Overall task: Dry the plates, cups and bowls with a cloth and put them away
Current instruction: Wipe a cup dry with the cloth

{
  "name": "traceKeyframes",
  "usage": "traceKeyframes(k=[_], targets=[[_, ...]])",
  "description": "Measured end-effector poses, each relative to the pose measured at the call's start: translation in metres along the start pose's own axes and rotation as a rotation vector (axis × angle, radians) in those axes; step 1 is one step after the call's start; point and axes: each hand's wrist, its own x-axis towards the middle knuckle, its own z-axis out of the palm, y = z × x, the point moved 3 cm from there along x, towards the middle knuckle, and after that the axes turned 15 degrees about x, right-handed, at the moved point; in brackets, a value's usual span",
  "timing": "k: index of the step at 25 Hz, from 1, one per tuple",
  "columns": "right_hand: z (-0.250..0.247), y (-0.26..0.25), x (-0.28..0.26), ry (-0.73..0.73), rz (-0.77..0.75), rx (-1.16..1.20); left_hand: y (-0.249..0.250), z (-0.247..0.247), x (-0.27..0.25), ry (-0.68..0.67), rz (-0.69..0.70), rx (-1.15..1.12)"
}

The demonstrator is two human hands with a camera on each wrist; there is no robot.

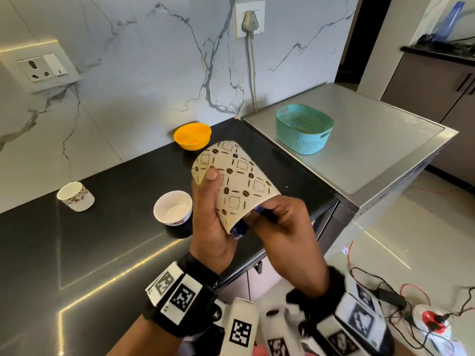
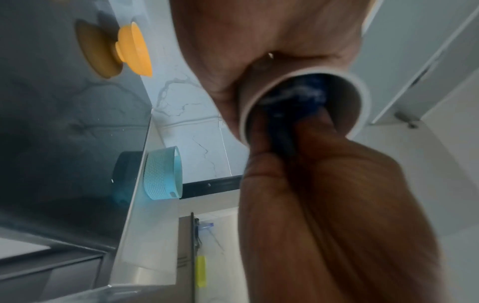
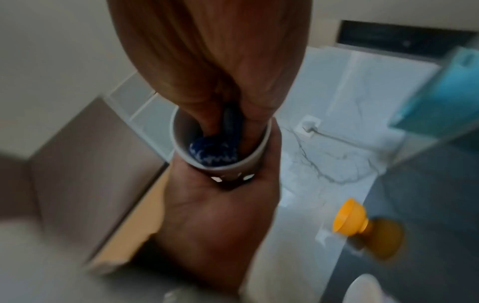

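1. A tall cream cup (image 1: 232, 181) printed with brown dotted squares, dashed diagonal lines and coffee-bean marks is held in the air above the front edge of the glossy black table (image 1: 77, 253), tilted with its base up and away and its open mouth toward the person.
2. The left hand (image 1: 209, 227) grips the cup round its side, the thumb pressed flat on the printed wall.
3. The right hand (image 1: 288, 235) pinches a dark blue cloth with white markings (image 3: 213, 151), its fingers pushed into the cup's mouth; the cloth fills the bottom of the plain pale inside.
4. On the table stand a white floral cup (image 1: 75, 196), a white cup with a patterned base (image 1: 172, 208) and an orange plastic bowl (image 1: 192, 136).
5. A teal perforated plastic basket (image 1: 304, 128) sits on the steel appliance top (image 1: 372, 150) beside the table.
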Motion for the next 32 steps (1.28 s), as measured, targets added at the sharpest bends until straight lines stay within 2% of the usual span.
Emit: traceKeyframes(k=[2, 4, 7, 10, 12, 13, 15, 16, 18, 19, 20, 23, 26, 28, 32], targets=[[0.005, -0.007, -0.006, 0.077, -0.025, 0.107, 0.003, 0.002, 0.001, -0.103, -0.01, -0.054], [0.005, -0.003, -0.005, 0.039, -0.097, -0.082, 0.002, 0.003, 0.003, -0.123, -0.041, -0.05], [-0.002, 0.009, 0.003, -0.095, -0.332, -0.685, 0.0, 0.0, 0.007, 0.048, -0.059, 0.049], [-0.013, 0.029, 0.016, -0.415, -0.505, -1.199, -0.006, -0.003, 0.012, 0.245, -0.066, 0.246], [-0.014, 0.037, 0.02, -0.547, -0.493, -1.356, -0.007, -0.005, 0.014, 0.328, -0.082, 0.271], [-0.014, 0.039, 0.022, -0.562, -0.457, -1.366, -0.006, -0.006, 0.016, 0.337, -0.083, 0.259], [-0.009, 0.037, 0.026, -0.447, -0.376, -1.259, -0.009, -0.009, 0.019, 0.316, -0.085, 0.246], [-0.006, 0.033, 0.026, -0.353, -0.302, -1.083, -0.009, -0.011, 0.018, 0.305, -0.09, 0.232], [-0.007, 0.028, 0.027, -0.133, -0.07, -0.507, -0.006, -0.011, 0.019, 0.262, -0.086, 0.172], [-0.008, 0.026, 0.027, -0.07, 0.054, -0.247, -0.006, -0.01, 0.021, 0.223, -0.077, 0.145], [-0.009, 0.024, 0.026, -0.04, 0.117, -0.085, -0.007, -0.009, 0.022, 0.191, -0.071, 0.135], [-0.017, 0.022, 0.024, -0.055, 0.198, -0.017, -0.019, -0.014, 0.027, 0.222, -0.14, 0.115], [-0.04, 0.027, 0.016, -0.008, 0.318, 0.052, -0.038, -0.027, 0.038, 0.246, -0.388, -0.072], [-0.058, 0.027, 0.007, 0.047, 0.34, 0.128, -0.044, -0.039, 0.042, 0.266, -0.569, -0.219], [-0.078, 0.032, -0.003, 0.178, 0.404, 0.233, -0.056, -0.058, 0.033, 0.414, -0.672, -0.269]])
